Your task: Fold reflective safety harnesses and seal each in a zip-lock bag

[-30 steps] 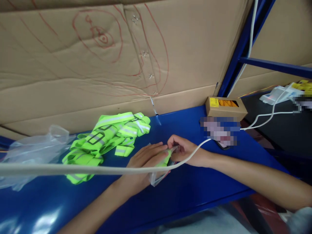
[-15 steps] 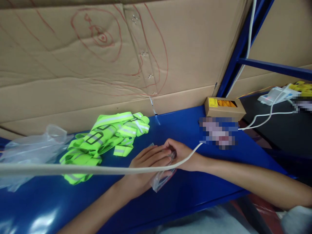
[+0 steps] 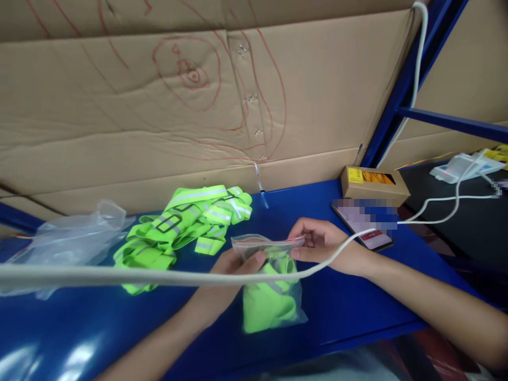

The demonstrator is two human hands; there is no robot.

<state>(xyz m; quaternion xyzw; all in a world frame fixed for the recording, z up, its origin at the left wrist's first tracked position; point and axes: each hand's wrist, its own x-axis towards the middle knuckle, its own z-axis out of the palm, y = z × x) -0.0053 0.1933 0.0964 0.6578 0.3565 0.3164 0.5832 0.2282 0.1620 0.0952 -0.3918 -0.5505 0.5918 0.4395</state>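
Observation:
A clear zip bag [image 3: 270,296] with a neon green reflective band folded inside hangs upright over the blue table [image 3: 341,307]. My left hand [image 3: 232,270] pinches the left end of the bag's red zip strip. My right hand [image 3: 321,243] pinches the right end of that strip. Both hands are closed on the bag's top edge. A pile of loose neon green reflective bands [image 3: 186,222] lies on the table to the left of my hands.
A white cable [image 3: 119,276] runs across in front of my hands, close to the camera. Crumpled clear plastic bags [image 3: 67,243] lie at the far left. A phone [image 3: 365,227] and a small cardboard box [image 3: 373,182] sit at the right. A cardboard wall [image 3: 159,106] backs the table.
The bag was pressed flat on the table under both hands; now it is lifted upright, held by its zip strip at both ends. The camera view has shifted slightly.

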